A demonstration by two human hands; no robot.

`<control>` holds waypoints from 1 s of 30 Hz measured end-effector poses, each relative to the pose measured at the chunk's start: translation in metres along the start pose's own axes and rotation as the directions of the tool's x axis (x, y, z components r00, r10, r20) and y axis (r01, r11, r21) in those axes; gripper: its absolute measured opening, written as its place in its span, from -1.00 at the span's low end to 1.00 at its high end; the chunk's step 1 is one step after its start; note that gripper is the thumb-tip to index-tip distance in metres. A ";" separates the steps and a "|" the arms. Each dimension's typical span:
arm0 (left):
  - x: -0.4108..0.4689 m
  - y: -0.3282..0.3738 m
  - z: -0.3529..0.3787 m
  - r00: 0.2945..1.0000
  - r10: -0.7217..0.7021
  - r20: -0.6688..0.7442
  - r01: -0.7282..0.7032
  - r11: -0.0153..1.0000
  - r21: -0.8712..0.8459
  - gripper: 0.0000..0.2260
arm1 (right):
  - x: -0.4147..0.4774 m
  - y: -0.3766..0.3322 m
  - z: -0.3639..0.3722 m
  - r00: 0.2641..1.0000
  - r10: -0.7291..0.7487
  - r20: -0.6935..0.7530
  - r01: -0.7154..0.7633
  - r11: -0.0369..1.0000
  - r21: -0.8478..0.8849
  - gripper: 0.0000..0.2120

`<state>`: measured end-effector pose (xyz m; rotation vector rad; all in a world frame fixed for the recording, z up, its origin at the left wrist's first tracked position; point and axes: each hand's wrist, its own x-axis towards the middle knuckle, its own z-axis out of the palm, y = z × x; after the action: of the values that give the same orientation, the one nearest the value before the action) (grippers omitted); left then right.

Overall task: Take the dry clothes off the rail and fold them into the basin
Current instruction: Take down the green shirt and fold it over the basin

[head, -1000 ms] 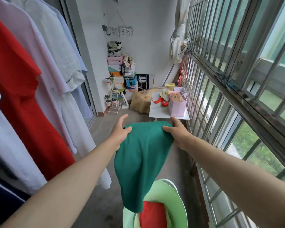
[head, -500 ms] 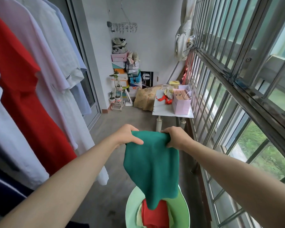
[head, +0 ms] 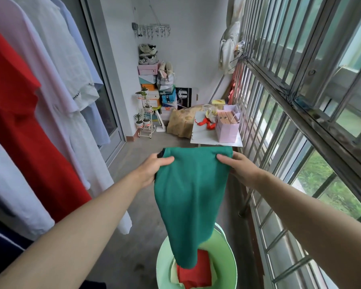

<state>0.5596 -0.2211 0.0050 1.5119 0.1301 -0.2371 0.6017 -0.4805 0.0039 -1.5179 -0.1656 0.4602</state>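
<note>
Green garment (head: 192, 195) looks light and floppy, so left grip (head: 152, 172) and right grip (head: 239, 170) pinching its upper corners seems right.

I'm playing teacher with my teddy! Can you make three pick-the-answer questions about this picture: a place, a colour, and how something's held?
1. Where is the basin?
A. on a table
B. below the hanging green cloth
C. beside the shoe boxes

2. What colour is the folded cloth on top in the basin?
A. red
B. blue
C. black

3. How is the green cloth held?
A. by one hand
B. lying on the floor
C. by both hands at its top edge

Answers: B, the cloth's end hangs over it. A, red shows on top. C, the left hand and right hand each pinch its top edge.
</note>
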 end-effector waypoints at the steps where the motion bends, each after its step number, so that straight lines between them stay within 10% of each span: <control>1: -0.001 0.004 0.005 1.000 0.013 0.002 -0.012 0.999 -0.041 -0.86 | 0.000 0.000 0.000 0.999 0.046 -0.002 -0.045 0.996 0.073 -0.77; 6: -0.001 0.019 0.025 0.995 0.061 -0.079 -0.065 0.997 -0.041 -0.84 | -0.002 0.007 0.005 0.987 0.119 0.112 -0.140 0.968 0.207 -0.59; 10: -0.001 0.026 0.025 0.992 0.041 -0.122 -0.048 0.998 -0.048 -0.82 | -0.005 0.032 0.005 0.944 0.103 0.313 -0.099 0.995 -0.029 -0.38; 22: -0.011 0.024 0.002 0.971 -0.107 -0.215 0.089 0.992 -0.094 -0.77 | -0.012 0.025 0.027 0.950 0.290 0.118 -0.305 0.943 0.135 -0.74; 30: -0.022 0.016 -0.012 0.972 -0.227 -0.058 0.155 0.808 -0.568 -0.35 | -0.011 0.001 0.031 0.975 0.223 0.021 -0.219 0.929 0.297 -0.71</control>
<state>0.5431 -0.2073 0.0250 0.9182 0.4192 -0.2406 0.5796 -0.4564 0.0072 -1.2460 0.0851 0.6262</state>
